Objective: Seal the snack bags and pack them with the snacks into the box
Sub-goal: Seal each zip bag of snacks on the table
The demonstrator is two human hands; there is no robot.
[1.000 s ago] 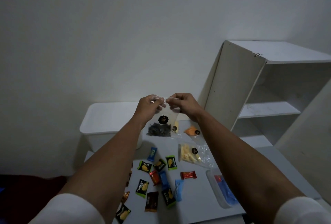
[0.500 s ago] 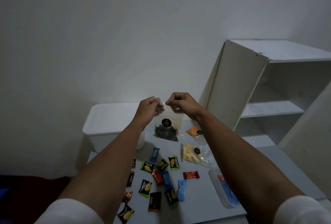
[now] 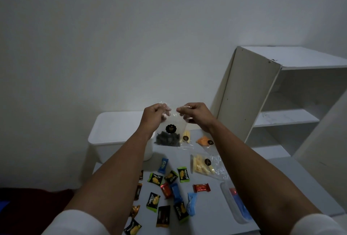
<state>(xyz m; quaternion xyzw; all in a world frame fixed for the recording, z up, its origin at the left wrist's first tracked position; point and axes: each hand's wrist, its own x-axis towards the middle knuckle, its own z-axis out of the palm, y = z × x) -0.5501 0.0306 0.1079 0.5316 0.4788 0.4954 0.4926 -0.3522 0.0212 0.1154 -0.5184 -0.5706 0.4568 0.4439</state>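
A: What does the bag (image 3: pixel 170 128) look like?

B: Clear plastic, with a round black sticker on its face and dark snacks settled at the bottom. Its top edge is crinkled.

A: Where is it?

B: In the air above the far part of the worktop (image 3: pixel 210 208), hanging between the hands. The left hand (image 3: pixel 153 116) pinches the top left corner with curled fingers, and the right hand (image 3: pixel 195 115) pinches the top right corner the same way. The hands are near each other, with a short strip of the bag's top between them.

A: What lies around it?

B: The white box (image 3: pixel 112 133) stands just behind and left, at the worktop's far left corner. Three more clear bags lie below and to the right: pale sticks (image 3: pixel 185 137), orange pieces (image 3: pixel 204 140) and a larger one of yellow sticks (image 3: pixel 203 165). Small wrapped snacks (image 3: pixel 170 189) are scattered over the near middle. A clear lid (image 3: pixel 234 202) lies near the right edge. A white shelf (image 3: pixel 281 103) rises on the right. The bare worktop shows between the snacks and the lid.
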